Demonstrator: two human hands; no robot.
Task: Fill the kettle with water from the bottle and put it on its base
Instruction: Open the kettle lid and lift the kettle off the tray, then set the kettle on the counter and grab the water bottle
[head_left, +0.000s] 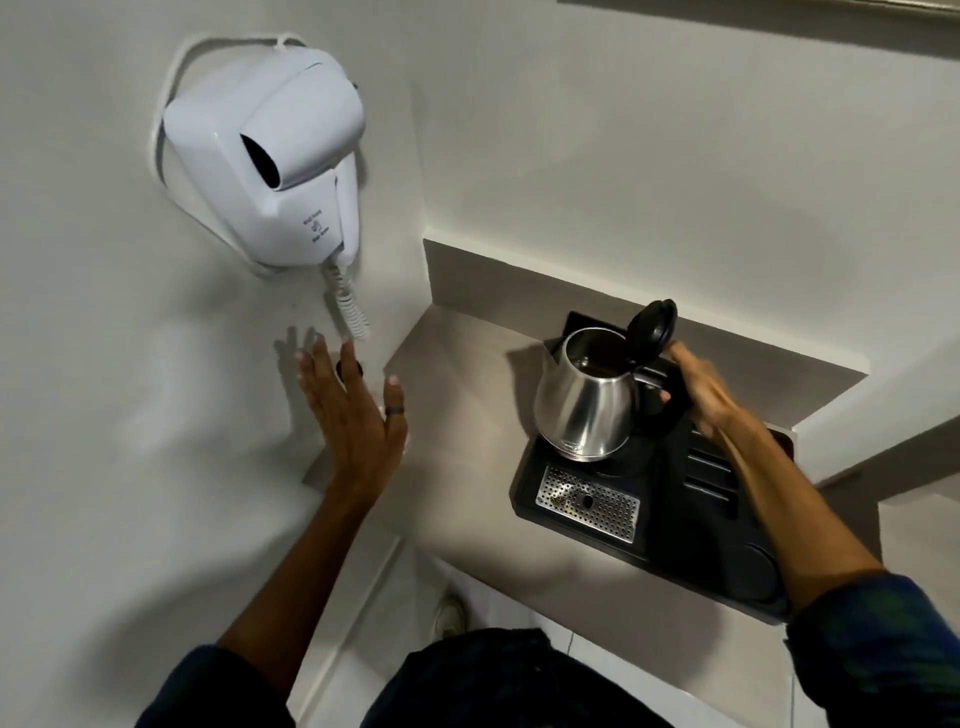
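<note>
A steel kettle stands on its round base on a black tray, with its black lid flipped up and open. My right hand is wrapped around the kettle's black handle on its right side. My left hand hovers over the left end of the counter, fingers spread, holding nothing. A dark ring sits on its thumb. No water bottle is in view.
A white wall-mounted hair dryer with a coiled cord hangs on the wall at the upper left. The tray holds a perforated metal drip grate. The beige counter sits in a wall niche, with floor below.
</note>
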